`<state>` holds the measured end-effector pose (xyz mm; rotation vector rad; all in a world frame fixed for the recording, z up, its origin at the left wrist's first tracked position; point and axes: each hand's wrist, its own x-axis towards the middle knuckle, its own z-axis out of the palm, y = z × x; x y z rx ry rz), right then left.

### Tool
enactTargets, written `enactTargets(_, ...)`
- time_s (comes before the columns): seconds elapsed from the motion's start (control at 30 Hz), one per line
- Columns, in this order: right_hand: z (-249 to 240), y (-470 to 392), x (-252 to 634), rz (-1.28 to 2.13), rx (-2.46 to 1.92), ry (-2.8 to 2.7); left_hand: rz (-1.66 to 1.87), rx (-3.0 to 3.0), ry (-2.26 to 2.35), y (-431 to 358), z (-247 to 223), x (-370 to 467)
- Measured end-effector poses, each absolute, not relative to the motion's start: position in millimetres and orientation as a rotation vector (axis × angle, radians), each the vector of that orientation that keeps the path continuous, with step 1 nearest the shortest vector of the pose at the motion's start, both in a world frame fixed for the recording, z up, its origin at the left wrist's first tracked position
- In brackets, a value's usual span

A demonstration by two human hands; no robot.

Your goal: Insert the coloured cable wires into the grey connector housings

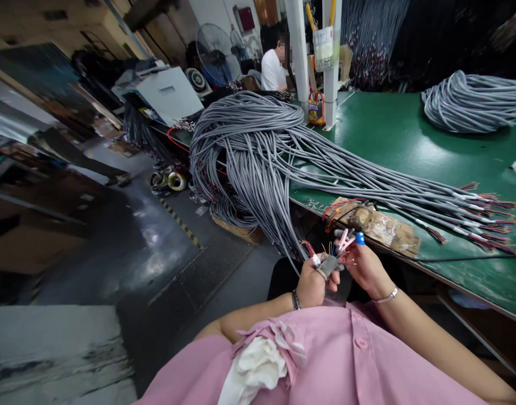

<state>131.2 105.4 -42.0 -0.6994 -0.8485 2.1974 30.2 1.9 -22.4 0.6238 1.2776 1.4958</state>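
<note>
Close in front of my body, my left hand point(313, 284) is closed around the end of a grey cable, with grey wrapping on its thumb. Thin coloured wires point(331, 248) fan out from this end. My right hand point(364, 269) meets it from the right, fingers pinched at the wires; one finger wears a blue cover point(359, 238). A small pink piece point(345, 242) shows between the hands; what it is I cannot make out. Just left, red wires with a white sleeve point(315, 259) stick out by my left hand.
A big bundle of grey cables point(258, 135) drapes over the green table point(384, 124), its stripped ends lying right. A taped wooden block point(380, 228) lies at the near edge. A cable coil point(469, 104) rests behind. A person in white point(273, 70) sits beyond the post point(297, 50).
</note>
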Motion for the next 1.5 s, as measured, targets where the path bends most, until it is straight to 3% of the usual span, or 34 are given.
enactTargets(0.2,-44.9,108.9,129.0,2.415,-0.533,-0.806,1.545,0.572,1.265,4.7,-24.2,34.3)
enactTargets(0.7,-37.8,105.1,128.4,2.385,-0.595,-0.631,1.483,0.612,1.303,0.8,-32.6,31.2)
enactTargets(1.0,-33.9,101.0,158.1,2.453,-0.651,-1.222,1.333,0.741,1.361,-14.6,-35.9,20.8)
enactTargets(1.5,-23.2,85.8,154.2,2.064,-0.716,-1.723,1.092,0.825,1.294,-18.3,-38.9,18.8)
